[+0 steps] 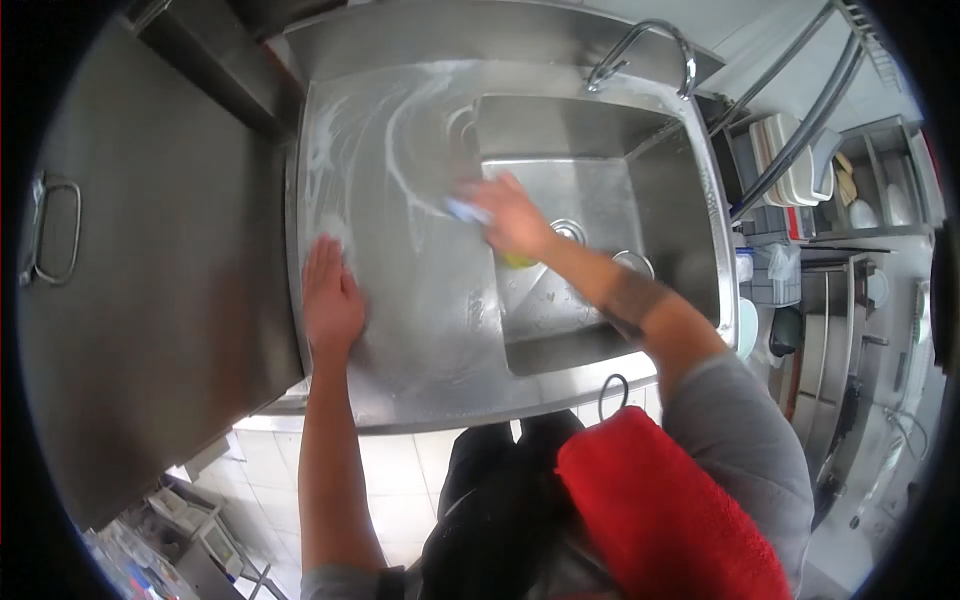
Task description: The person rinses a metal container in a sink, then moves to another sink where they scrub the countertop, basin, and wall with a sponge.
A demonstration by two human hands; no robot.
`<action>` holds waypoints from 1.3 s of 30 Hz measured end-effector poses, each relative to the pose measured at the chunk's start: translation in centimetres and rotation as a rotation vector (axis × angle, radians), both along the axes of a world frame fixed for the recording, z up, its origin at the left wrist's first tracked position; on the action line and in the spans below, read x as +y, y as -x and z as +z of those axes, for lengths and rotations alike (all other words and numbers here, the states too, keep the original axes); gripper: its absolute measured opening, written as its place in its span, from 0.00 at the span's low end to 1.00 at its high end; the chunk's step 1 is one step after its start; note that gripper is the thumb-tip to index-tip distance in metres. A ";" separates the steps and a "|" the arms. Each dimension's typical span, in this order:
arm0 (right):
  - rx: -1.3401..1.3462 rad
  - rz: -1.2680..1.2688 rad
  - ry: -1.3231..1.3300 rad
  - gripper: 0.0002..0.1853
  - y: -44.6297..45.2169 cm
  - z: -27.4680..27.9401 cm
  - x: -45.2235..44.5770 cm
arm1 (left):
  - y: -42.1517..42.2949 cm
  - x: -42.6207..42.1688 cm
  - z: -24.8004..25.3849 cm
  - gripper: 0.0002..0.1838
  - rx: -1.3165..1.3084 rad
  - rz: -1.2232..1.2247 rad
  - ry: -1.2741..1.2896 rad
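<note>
My right hand [512, 218] is closed around a small light-blue and white cloth or sponge [466, 210], blurred by motion, at the left edge of the sink basin [600, 200]. White soapy streaks mark the steel drainboard [420, 270] beside it. Something yellow-green [519, 260] shows just below my right hand, partly hidden by it. My left hand [333, 300] lies flat on the left part of the drainboard, fingers stretched out, holding nothing.
A curved faucet [650, 45] stands at the back of the sink. To the left is a large steel surface with a handle [60, 230]. Shelves with white containers [795, 160] stand at the right. A red cloth [665, 500] hangs over my body.
</note>
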State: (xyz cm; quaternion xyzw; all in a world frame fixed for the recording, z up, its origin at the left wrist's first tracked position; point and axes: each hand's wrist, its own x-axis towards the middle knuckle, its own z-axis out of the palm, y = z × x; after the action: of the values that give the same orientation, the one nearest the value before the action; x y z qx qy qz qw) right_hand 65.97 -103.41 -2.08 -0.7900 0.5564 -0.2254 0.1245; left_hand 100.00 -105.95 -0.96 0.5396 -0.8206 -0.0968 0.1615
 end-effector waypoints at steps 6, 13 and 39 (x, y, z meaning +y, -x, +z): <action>0.127 -0.953 -0.408 0.30 19.8 -13.6 21.8 | 1.0 -0.2 0.6 0.25 -0.045 -0.009 0.018; 0.246 -0.920 -0.764 0.26 23.9 -26.2 21.4 | 2.4 -0.4 0.8 0.25 -0.122 0.010 0.003; 0.679 -0.714 -0.015 0.16 23.2 20.7 -15.4 | 1.1 0.0 2.2 0.25 0.017 0.027 -0.014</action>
State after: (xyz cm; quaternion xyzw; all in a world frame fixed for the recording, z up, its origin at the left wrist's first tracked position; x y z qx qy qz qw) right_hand 42.79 -118.78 18.60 -0.5779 0.8032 0.0202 -0.1430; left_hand 98.93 -105.99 1.20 0.5507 -0.8112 -0.1053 0.1660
